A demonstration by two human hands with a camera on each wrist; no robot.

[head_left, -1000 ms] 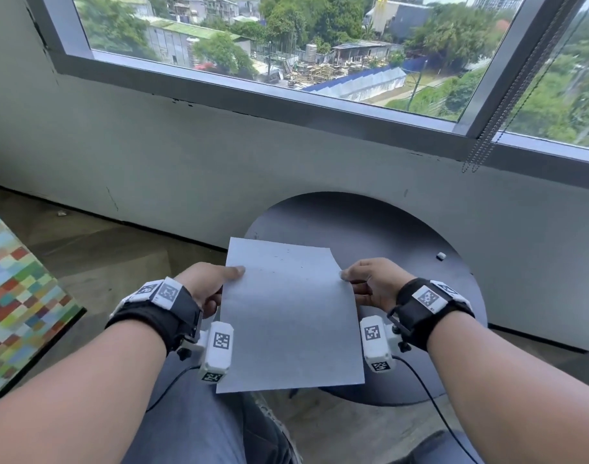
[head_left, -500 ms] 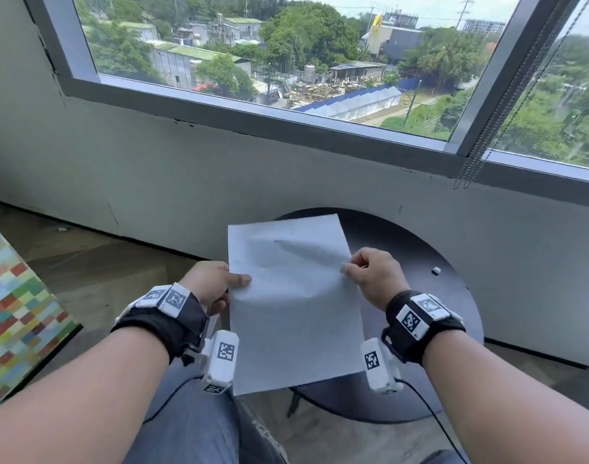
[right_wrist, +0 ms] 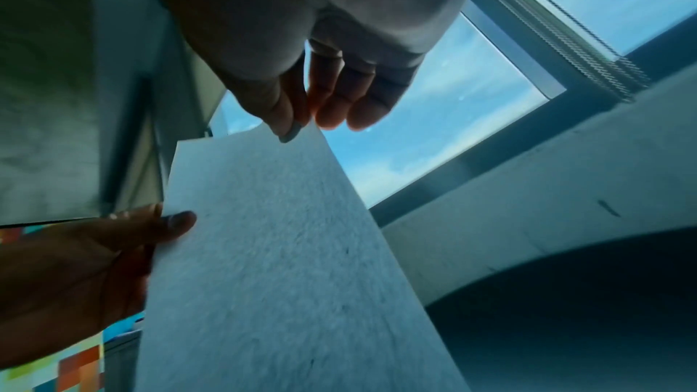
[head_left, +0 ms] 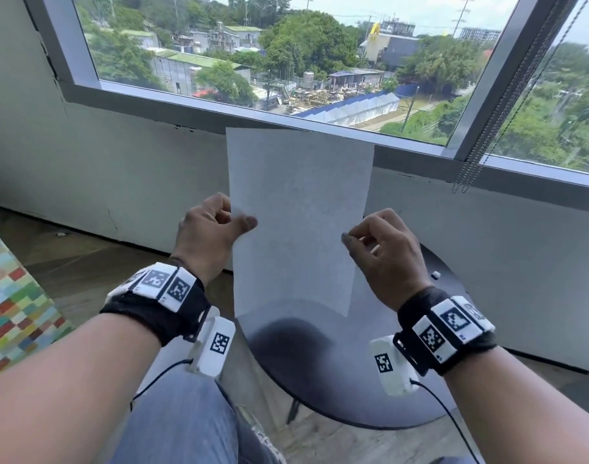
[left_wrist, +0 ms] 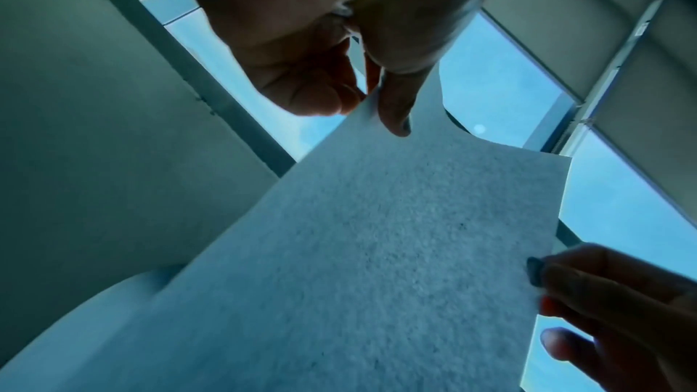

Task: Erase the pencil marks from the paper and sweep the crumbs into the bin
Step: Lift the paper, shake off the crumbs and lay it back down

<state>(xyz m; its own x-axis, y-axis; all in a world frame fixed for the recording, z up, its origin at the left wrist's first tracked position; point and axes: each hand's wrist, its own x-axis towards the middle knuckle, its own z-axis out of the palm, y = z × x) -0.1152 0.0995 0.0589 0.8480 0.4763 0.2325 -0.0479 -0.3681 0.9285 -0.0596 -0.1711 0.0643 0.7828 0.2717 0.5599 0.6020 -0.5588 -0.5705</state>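
Note:
A white sheet of paper [head_left: 300, 222] hangs almost upright in the air above the round dark table [head_left: 320, 363], its top edge reaching the window sill. My left hand [head_left: 219, 226] pinches its left edge between thumb and fingers. My right hand [head_left: 373, 239] pinches the right edge the same way. In the left wrist view the paper [left_wrist: 358, 264] runs from my left hand [left_wrist: 373, 106] down to the right hand [left_wrist: 543, 288]. In the right wrist view the paper [right_wrist: 271, 249] shows a few tiny dark specks, with my right hand [right_wrist: 301, 127] at its edge. No bin is in view.
A small white eraser [head_left: 435, 275] lies on the table's right side. A grey wall and a wide window [head_left: 320, 61] stand behind, with a bead chain [head_left: 467, 175] hanging at the right. A multicoloured block [head_left: 8, 306] sits at the left. My knee [head_left: 186, 423] is below.
Both hands have lifted the paper off the table and tilted it from flat to nearly upright. The head view has risen towards the window.

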